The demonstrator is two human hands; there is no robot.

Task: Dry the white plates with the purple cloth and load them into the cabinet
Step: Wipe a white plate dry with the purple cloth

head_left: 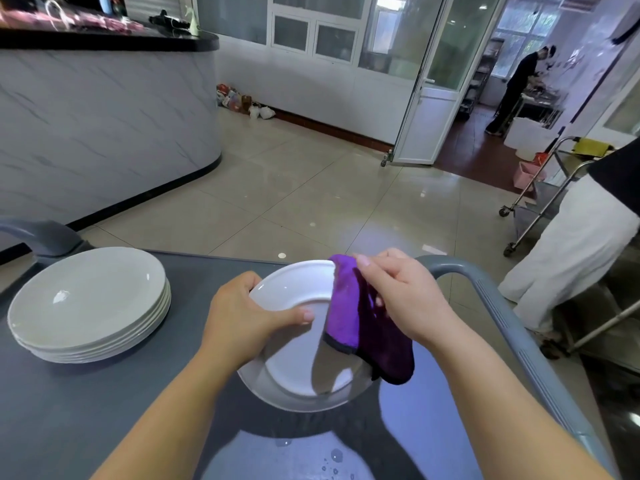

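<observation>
the marble-look counter (104,116) fills the far left. nearer, a grey cart top (104,393) with a rounded grey handle (485,289) on its right side carries everything in the task. on its left part sits one stack of white plates (90,303), right way up and nested; about five rims show at its edge, though the exact count is hard to read.

one more white plate (294,358) is held above the middle of the cart top, apart from the stack. it is tilted, far rim raised, with the ringed face turned toward the camera.

one purple cloth (349,317) is draped over that plate's upper right rim, its long axis running from the far rim down toward the near right, a dark-edged corner hanging over the plate's face.

the left hand (242,320) grips the plate's left rim, thumb lying across the ringed face. the right hand (401,299) pinches the cloth at the rim, fingers curled into its folds.

a few water drops (334,459) lie on the cart top at the near edge.
</observation>
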